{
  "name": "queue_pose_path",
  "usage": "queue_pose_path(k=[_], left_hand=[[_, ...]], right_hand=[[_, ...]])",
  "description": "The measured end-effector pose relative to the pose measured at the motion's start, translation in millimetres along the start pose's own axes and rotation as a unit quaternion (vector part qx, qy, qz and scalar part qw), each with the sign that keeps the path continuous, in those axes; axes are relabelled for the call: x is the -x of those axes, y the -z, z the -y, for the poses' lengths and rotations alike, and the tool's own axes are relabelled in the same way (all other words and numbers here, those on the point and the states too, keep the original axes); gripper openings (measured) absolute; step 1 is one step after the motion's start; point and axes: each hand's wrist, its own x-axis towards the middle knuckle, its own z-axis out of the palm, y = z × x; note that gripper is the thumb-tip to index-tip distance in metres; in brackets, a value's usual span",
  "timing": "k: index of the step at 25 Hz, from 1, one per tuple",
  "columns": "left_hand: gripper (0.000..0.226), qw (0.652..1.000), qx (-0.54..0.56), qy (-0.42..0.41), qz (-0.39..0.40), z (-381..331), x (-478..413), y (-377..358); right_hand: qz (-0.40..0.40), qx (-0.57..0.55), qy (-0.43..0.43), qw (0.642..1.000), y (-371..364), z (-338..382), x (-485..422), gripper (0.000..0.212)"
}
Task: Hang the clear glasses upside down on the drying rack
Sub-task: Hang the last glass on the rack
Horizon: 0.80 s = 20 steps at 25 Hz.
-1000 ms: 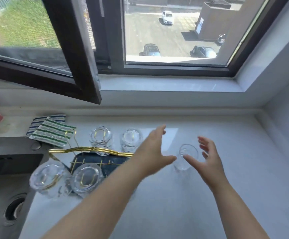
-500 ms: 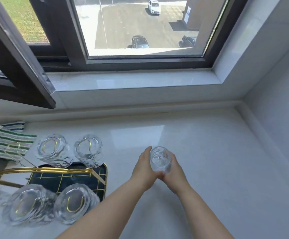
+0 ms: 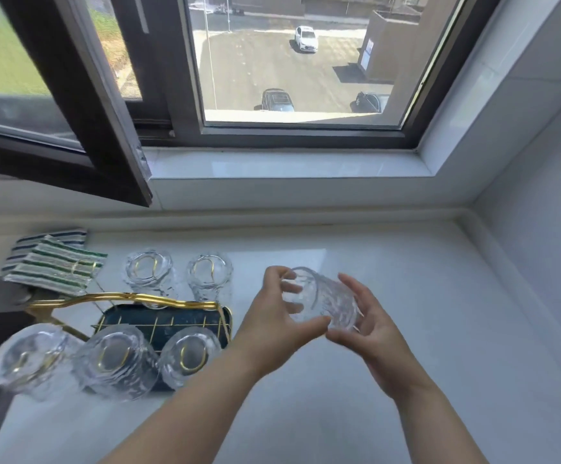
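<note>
A clear textured glass [image 3: 322,301] is held tilted above the white counter, its mouth turned toward the left. My left hand [image 3: 272,324] grips it at the mouth end and my right hand [image 3: 367,324] cups its base from the right. To the left stands the drying rack [image 3: 125,299], a gold wire frame over a dark tray [image 3: 165,319]. Several clear glasses hang upside down on it: two at the back [image 3: 148,271] [image 3: 209,272] and three at the front [image 3: 28,360] [image 3: 115,358] [image 3: 188,356].
A striped green and white cloth [image 3: 50,264] lies behind the rack at the left. An open dark window sash [image 3: 81,105] juts out over the counter's left side. The white wall [image 3: 540,229] closes the right side. The counter [image 3: 406,329] runs back to the window sill.
Both hands closed on the upright glass on the counter, then lifted it and tipped it onto its side. The view shifted right, then back left.
</note>
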Motion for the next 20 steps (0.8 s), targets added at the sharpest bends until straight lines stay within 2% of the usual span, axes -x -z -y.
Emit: queue_pose_path(k=[3,6,9,12,16,20], left_hand=[[0.050,0.996,0.086,-0.016,-0.009,-17.3,31.8,41.9],[0.056,0.995,0.092,-0.039,-0.023,-20.8,61.6,93.5],[0.070,0.993,-0.051,-0.072,-0.083,-15.3,82.2,151.0],[0.076,0.963,-0.189,-0.124,-0.146,-14.9,85.7,202.1],[0.071,0.939,-0.255,-0.132,-0.189,-3.3,68.3,260.8],[0.074,0.944,-0.271,-0.068,-0.174,26.9,39.5,300.3]], right_hand=[[0.100,-0.119,-0.008,0.988,-34.5,23.1,7.1,0.067],[0.123,-0.127,0.024,0.984,-84.8,47.1,3.0,0.067],[0.120,0.001,0.098,0.988,-137.8,79.9,-10.1,0.069],[0.135,0.171,0.176,0.960,-199.6,105.5,-33.2,0.076],[0.137,0.289,0.222,0.921,-270.2,114.5,-77.0,0.079],[0.155,0.406,0.210,0.876,-302.0,102.0,-122.3,0.085]])
